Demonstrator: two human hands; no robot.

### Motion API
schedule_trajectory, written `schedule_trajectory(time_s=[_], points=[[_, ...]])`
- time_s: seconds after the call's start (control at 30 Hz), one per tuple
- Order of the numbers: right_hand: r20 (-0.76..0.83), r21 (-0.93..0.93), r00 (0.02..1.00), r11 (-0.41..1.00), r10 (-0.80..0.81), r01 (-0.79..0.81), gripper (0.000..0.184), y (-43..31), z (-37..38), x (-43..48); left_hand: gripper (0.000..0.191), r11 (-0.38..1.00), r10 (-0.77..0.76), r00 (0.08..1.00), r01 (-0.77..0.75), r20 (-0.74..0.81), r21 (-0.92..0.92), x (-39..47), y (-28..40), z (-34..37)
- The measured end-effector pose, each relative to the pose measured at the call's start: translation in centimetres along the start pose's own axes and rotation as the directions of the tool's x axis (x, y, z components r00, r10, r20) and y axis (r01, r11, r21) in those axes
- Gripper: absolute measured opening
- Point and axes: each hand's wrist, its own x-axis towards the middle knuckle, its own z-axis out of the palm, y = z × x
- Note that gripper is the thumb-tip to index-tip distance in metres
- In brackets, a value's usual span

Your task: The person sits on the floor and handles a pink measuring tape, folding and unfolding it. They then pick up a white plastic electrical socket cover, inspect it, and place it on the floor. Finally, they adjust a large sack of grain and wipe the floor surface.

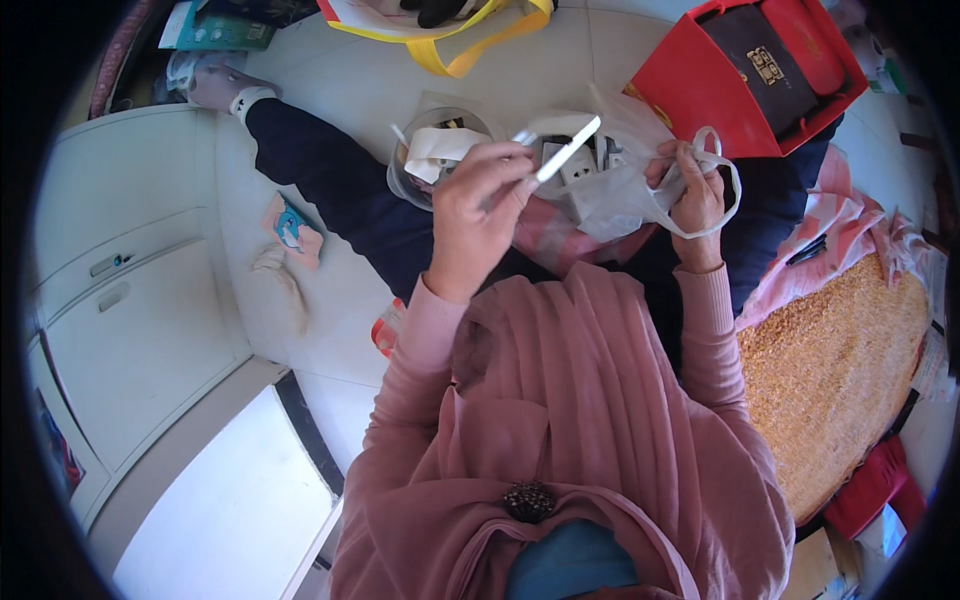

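Note:
My left hand [480,214] is raised with a slim white flat object [570,148] between its fingers; blur hides exactly what it is. A translucent plastic bag [626,191] is held by its handles in my right hand [694,195]. Inside the bag lie white electrical parts, among them a socket [578,169] with dark slots. Just beyond my left hand, between my legs, stands a clear round plastic tub [397,176]. A roll of white strip [444,146] and small dark pieces lie in it.
A red gift bag [712,105] with boxes inside stands by my right leg. Further off is a tote with yellow handles [480,49]. A tan textured cushion [840,382] and pink checked plastic [784,259] lie at right. A pale cabinet [135,300] borders the left, near a cartoon-printed packet [292,231].

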Motion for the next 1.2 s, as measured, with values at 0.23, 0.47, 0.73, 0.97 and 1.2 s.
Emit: schedule_trajectory(time_s=[0.23, 0.47, 0.73, 0.97, 1.2], points=[[-0.014, 0.027, 0.999, 0.999, -0.039, 0.040, 0.029, 0.3, 0.1, 0.1, 0.025, 0.788, 0.495, 0.868, -0.429, -0.041, 0.442, -1.6, 1.4, -0.1], [-0.009, 0.006, 0.999, 0.999, -0.053, 0.053, 0.029, 0.3, 0.0, 0.1, 0.029, 0.697, 0.589, 0.808, -0.495, -0.020, 0.519, -2.3, 1.8, -0.1], [0.039, -0.038, 0.998, 0.998, -0.054, 0.056, 0.031, 0.2, -0.2, 0.0, 0.031, 0.667, 0.621, 0.784, -0.524, -0.007, 0.530, -2.8, 2.0, -0.1], [0.027, -0.066, 0.998, 0.996, -0.058, 0.060, 0.031, 0.2, -0.2, -0.1, 0.030, 0.648, 0.645, 0.764, -0.541, -0.009, 0.536, -2.9, 1.9, -0.1], [0.026, -0.045, 0.998, 0.998, -0.051, 0.052, 0.031, 0.5, -0.4, -0.1, 0.031, 0.663, 0.635, 0.772, -0.526, -0.027, 0.533, -3.1, 1.9, -0.1]])
